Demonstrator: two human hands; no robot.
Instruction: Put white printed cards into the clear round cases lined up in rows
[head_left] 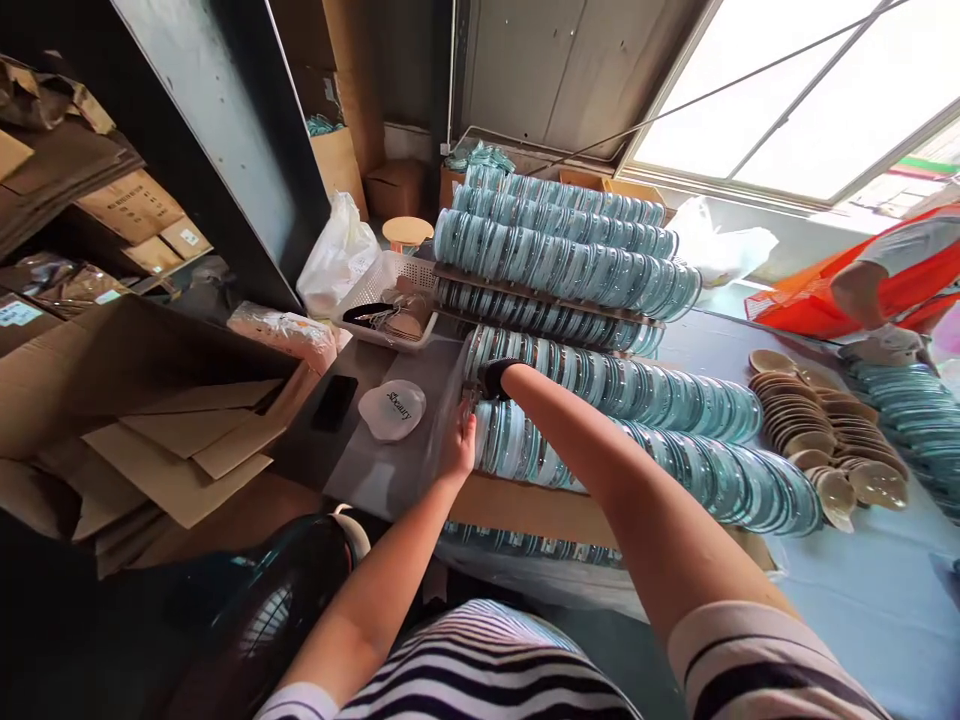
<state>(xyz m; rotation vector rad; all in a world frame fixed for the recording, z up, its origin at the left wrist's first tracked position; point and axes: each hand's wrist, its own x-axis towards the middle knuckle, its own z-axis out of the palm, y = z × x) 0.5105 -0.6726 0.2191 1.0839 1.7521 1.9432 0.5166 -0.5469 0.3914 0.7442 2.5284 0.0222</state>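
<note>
My left hand (pixel 460 452) is closed at the left end of the two nearer rows of round, glassy teal discs (pixel 615 385). Its thumb points up beside a small shiny piece (pixel 470 397), too small to name. Just above it, my right hand (pixel 495 378), in something dark like a glove, reaches across and bends down to the same spot. The right fingers look curled, and what they grip is mostly hidden. Discs stand on edge, packed tightly, in long rows. Left of my hands lies a white rounded piece (pixel 392 410) with dark lettering.
More disc rows (pixel 570 250) are stacked behind. A white basket (pixel 352 325) holds small items, near a dark phone (pixel 335 403). Opened cardboard boxes (pixel 172 420) stand left. At right are stacked brown rounded pieces (pixel 795 415) and another person's gloved hand (pixel 892 345) over teal discs.
</note>
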